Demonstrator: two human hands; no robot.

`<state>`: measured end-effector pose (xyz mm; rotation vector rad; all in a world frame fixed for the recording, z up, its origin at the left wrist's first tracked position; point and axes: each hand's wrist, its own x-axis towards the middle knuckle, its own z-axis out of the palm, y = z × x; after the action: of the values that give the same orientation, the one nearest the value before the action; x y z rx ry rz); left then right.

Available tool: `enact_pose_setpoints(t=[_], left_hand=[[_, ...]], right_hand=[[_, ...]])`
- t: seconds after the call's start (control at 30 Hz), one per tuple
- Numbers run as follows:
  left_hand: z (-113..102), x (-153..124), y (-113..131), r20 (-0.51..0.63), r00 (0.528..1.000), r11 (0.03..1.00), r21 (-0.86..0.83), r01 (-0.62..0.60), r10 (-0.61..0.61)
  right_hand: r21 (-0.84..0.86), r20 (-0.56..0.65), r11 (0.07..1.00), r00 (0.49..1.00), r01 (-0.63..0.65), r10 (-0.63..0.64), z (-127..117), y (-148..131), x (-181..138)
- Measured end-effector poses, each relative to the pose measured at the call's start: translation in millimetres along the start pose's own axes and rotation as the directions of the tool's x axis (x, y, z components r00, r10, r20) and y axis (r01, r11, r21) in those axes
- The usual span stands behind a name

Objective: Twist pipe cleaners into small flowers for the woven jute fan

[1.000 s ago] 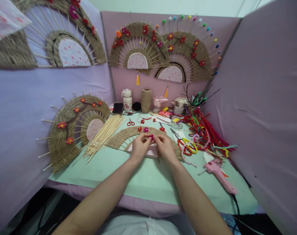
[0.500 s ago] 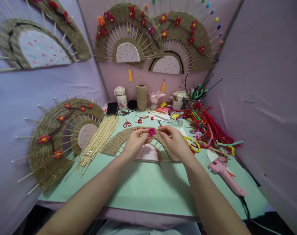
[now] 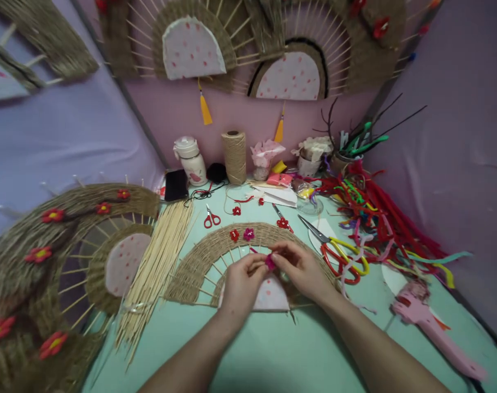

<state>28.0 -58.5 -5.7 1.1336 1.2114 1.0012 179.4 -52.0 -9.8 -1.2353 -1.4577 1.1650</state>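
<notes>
My left hand point(image 3: 245, 281) and my right hand point(image 3: 301, 267) meet over a half-round woven fan point(image 3: 191, 267). Between their fingertips is a small magenta fuzzy-wire flower point(image 3: 270, 261), pinched from both sides; a short magenta end sticks out to its left. The fan lies flat, with a twine outer band, thin sticks and a white, pink-spotted centre point(image 3: 268, 297) that my hands partly cover. On its band are a red flower point(image 3: 234, 235) and another magenta flower point(image 3: 248, 234). A further red flower point(image 3: 283, 222) is at the band's upper edge.
Small red scissors point(image 3: 211, 218) and a bundle of thin sticks point(image 3: 158, 262) lie left. Right are yellow-handled scissors point(image 3: 347, 248), tangled fuzzy wires point(image 3: 367, 218) and a pink glue gun point(image 3: 437, 330). A twine spool point(image 3: 234, 158) and white bottle point(image 3: 191, 164) stand behind.
The view has tilted down and come closer to the table. My right fingers, apart from the magenta flower before, now grip it together with my left fingers, lower over the fan.
</notes>
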Motion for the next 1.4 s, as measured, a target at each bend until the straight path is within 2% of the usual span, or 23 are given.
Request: enact_pose_setpoints(t=[0.17, 0.27, 0.43, 0.5, 0.57, 0.63, 0.7, 0.77, 0.93, 1.1, 1.4], left_hand=[[4.0, -0.7, -2.4, 0.031, 1.000, 1.000, 0.019, 0.001, -0.001], [3.4, -0.3, -4.8, 0.065, 0.997, 0.989, 0.140, -0.037, 0.028], [-1.9, 1.4, -7.3, 0.064, 0.959, 0.882, 0.381, -0.278, 0.275], [-4.4, 1.9, -7.6, 0.021, 0.958, 0.873, 0.406, -0.271, 0.288], [-6.8, 1.7, -7.7, -0.014, 0.961, 0.888, 0.388, -0.249, 0.275], [-9.0, 0.9, -7.6, -0.050, 0.962, 0.895, 0.381, -0.231, 0.270], [-10.8, -0.2, -7.6, -0.070, 0.954, 0.881, 0.409, -0.239, 0.291], [-12.4, -1.2, -7.8, -0.082, 0.941, 0.851, 0.459, -0.256, 0.328], [-13.2, -3.0, -6.7, -0.088, 0.926, 0.806, 0.527, -0.269, 0.367], [-8.8, -5.1, -1.7, -0.061, 0.926, 0.830, 0.469, -0.302, 0.372], [-3.0, -8.3, -0.8, -0.035, 0.937, 0.888, 0.333, -0.316, 0.347]], right_hand=[[0.122, 0.005, 0.985, 0.992, -0.124, 0.124, -1.1, -2.3, 2.7], [0.192, -0.043, 0.966, 0.982, -0.171, 0.183, 0.6, -3.5, 1.9], [0.242, -0.090, 0.953, 0.974, -0.183, 0.210, 7.0, -2.3, -2.8], [0.252, -0.073, 0.949, 0.974, -0.188, 0.213, 7.1, -2.3, -5.5], [0.148, -0.142, 0.981, 0.979, -0.126, 0.148, 4.4, -4.3, -8.2], [-0.038, -0.223, 0.999, 0.975, 0.005, -0.013, 0.4, -8.1, -10.3], [-0.168, -0.203, 0.976, 0.964, 0.141, -0.174, -1.7, -11.9, -12.0], [-0.206, -0.144, 0.950, 0.953, 0.233, -0.265, -0.1, -13.4, -13.8], [-0.221, -0.058, 0.923, 0.940, 0.315, -0.335, 9.2, -7.7, -17.5], [-0.300, -0.050, 0.885, 0.920, 0.357, -0.388, 6.1, -8.7, -16.8], [-0.444, -0.027, 0.755, 0.836, 0.482, -0.549, 6.6, -11.0, -21.0]])
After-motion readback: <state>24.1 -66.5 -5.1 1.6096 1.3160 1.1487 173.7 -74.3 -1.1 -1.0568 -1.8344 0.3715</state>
